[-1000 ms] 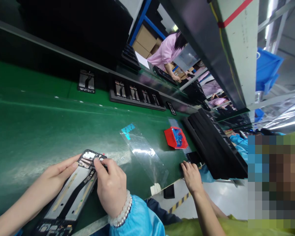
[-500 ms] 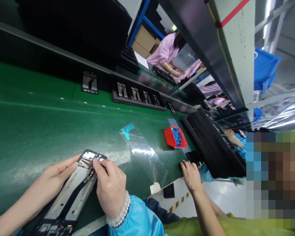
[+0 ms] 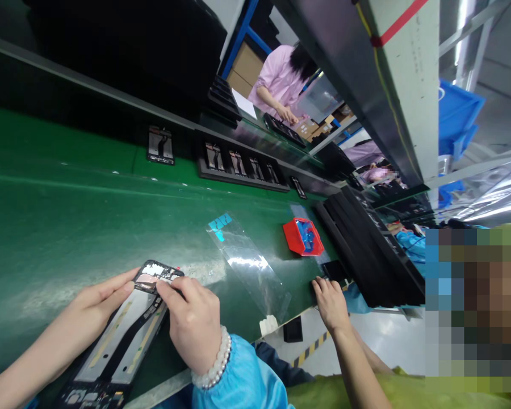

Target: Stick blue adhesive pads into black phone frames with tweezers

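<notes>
An opened phone (image 3: 125, 341) lies tilted in front of me, its pale inner frame and dark flex cable exposed. My left hand (image 3: 104, 298) grips its upper left edge between thumb and fingers. At the phone's top end, over the circuit board area, my right hand (image 3: 196, 318) is closed in a pinch. What the pinch holds, if anything, is hidden by the fingers. A pinkish patch shows on the board beside the right fingertips. A clear plastic sheet (image 3: 249, 264) with blue stickers (image 3: 220, 222) lies on the green bench to the right.
A black tray (image 3: 242, 176) of opened phones stands along the back, with a single phone (image 3: 160, 145) left of it. Farther right are a red bin (image 3: 300, 237) of blue pieces and stacked black trays (image 3: 366, 250). A co-worker's hand (image 3: 331, 304) rests at the bench edge.
My right fingertips have shifted slightly left over the board, and more of the pinkish patch shows. The left hand stays in place. Across the bench, a person in pink has moved.
</notes>
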Motion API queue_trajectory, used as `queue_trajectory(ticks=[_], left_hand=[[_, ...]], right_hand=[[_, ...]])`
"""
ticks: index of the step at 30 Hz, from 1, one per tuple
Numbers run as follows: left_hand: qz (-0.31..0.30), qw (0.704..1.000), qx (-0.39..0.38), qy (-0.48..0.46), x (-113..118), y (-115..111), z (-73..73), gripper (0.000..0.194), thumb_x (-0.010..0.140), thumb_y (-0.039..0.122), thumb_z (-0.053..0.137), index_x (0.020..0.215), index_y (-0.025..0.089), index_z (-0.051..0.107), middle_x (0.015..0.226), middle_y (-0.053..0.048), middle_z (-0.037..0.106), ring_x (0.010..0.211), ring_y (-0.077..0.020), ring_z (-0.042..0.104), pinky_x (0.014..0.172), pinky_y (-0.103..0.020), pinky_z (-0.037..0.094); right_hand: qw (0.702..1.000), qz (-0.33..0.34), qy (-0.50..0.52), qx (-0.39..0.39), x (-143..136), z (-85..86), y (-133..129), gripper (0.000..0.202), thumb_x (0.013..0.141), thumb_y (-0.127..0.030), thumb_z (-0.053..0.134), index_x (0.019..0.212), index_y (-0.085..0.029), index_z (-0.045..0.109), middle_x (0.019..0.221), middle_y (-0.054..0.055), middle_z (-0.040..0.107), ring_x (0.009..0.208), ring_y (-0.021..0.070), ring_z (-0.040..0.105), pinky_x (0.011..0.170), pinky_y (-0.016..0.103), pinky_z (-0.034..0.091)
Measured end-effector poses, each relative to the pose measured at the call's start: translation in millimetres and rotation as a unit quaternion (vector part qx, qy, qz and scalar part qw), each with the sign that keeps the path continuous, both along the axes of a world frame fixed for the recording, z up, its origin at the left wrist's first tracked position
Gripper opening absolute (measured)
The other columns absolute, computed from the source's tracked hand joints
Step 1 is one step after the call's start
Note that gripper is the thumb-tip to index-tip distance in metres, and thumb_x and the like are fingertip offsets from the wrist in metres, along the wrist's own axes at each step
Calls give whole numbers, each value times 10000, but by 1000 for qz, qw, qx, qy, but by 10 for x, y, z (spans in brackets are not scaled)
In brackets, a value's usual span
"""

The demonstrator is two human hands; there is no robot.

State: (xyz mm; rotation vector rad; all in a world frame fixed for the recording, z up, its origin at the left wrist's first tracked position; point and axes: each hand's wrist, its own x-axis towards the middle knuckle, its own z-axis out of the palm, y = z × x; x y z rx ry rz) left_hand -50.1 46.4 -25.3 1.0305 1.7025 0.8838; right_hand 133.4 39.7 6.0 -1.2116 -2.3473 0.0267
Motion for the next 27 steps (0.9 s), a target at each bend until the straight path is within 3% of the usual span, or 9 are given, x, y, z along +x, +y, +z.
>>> queue_trajectory(ticks=[6,10,17,27], left_hand=[[19,991,-78,-104,-22,-29,-31,842,353,855,660,942,268,793,1161,-66,722,1108,-347,670,1044,-450,411],[28,990,-82,-113,-17,-22,-23,767,352,811,692,896,281,797,1170,-48,721,1158,-344,642,1075,-445,377],[44,986,-101,-126,-1,-8,29,809,266,806,717,886,293,797,1160,-32,723,1193,-342,618,1100,-440,333],[56,983,-103,-142,-5,-18,-26,786,265,790,742,883,309,795,1158,-4,732,1226,-336,596,1138,-434,313]], right_hand=[[999,-32,30,-8,118,35,14,328,987,-152,382,1081,-222,688,890,30,671,780,123,634,660,218,500],[999,-35,25,-4,119,-18,-8,331,988,-156,382,1077,-220,695,883,33,679,770,128,635,646,226,496],[1000,-11,22,5,82,-36,-18,305,1005,-184,395,1082,-234,686,861,11,691,748,133,627,631,253,472],[999,-11,33,11,158,-13,-9,308,995,-156,399,1037,-237,693,850,5,690,730,141,597,609,280,411]])
